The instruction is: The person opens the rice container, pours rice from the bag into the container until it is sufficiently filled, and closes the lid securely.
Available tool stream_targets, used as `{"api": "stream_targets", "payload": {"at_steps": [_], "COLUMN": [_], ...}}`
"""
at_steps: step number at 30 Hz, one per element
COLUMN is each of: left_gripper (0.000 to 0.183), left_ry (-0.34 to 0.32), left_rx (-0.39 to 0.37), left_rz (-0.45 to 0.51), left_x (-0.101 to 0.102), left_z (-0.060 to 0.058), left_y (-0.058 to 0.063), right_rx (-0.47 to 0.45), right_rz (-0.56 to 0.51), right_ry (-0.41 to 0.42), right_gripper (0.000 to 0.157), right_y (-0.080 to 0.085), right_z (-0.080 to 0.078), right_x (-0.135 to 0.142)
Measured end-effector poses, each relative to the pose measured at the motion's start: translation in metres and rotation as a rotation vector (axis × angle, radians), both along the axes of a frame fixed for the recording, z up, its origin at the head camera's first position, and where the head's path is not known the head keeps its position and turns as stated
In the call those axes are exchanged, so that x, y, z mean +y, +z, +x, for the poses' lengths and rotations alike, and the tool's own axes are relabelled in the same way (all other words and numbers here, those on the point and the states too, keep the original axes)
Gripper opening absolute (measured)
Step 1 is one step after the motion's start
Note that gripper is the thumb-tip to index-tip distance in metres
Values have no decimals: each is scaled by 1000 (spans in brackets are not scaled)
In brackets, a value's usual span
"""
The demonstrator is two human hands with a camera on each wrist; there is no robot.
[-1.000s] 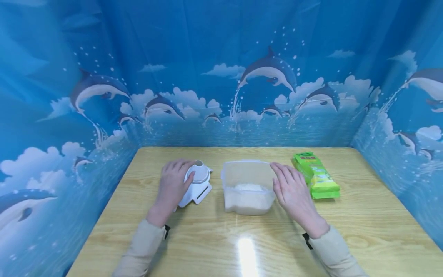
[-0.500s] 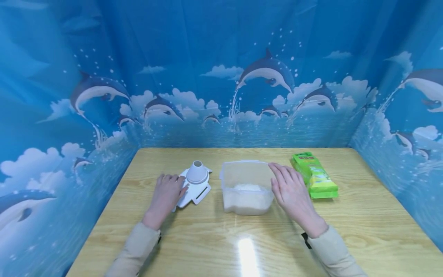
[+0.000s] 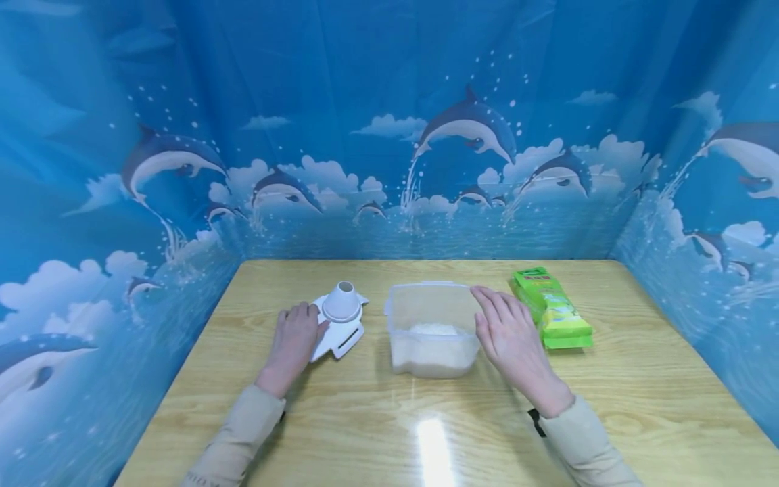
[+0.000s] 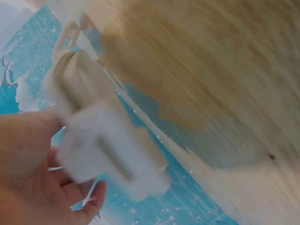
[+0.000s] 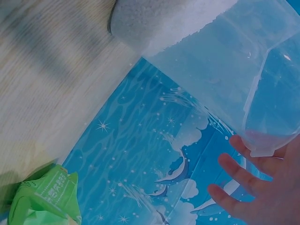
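A white lid (image 3: 333, 333) with a cone-shaped spout (image 3: 343, 302) is at the left of the table. My left hand (image 3: 295, 341) grips its left edge, thumb on the near side; in the left wrist view the lid (image 4: 112, 150) is blurred and tilted, with fingers beneath it. In the middle stands a clear plastic container (image 3: 402, 308), uncovered, partly filled with white grains (image 3: 435, 330). My right hand (image 3: 514, 341) rests at its right side with fairly straight fingers, fingertips right at the rim corner in the right wrist view.
A green packet (image 3: 556, 314) lies to the right of the container, just beyond my right hand. The wooden table (image 3: 365, 433) ends at a blue dolphin curtain (image 3: 377, 169) at the back and sides.
My left hand has moved from the spout down to the lid's left edge and taken hold there; the lid has shifted slightly left. The right hand stays at the container.
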State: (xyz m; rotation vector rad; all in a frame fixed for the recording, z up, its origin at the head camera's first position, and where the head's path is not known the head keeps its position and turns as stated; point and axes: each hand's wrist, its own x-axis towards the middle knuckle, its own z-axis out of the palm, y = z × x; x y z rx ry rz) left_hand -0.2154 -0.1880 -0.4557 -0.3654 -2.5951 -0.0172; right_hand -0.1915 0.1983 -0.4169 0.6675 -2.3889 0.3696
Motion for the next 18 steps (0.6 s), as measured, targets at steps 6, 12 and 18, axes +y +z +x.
{"api": "stream_targets", "payload": {"at_steps": [6, 12, 18], "left_gripper": [37, 35, 32], "left_ry": [-2, -7, -12], "left_rx": [94, 93, 96], "left_rz": [13, 22, 63], "left_x": [-6, -10, -13], "left_z": [-2, 3, 9], "left_y": [3, 11, 20], "right_rx": [2, 7, 15], "right_rz": [-3, -7, -7], "right_ry": [2, 7, 6], "right_gripper": [53, 53, 53], "right_y": [-1, -1, -1], "right_z": [0, 0, -1], "right_x": [0, 0, 1]}}
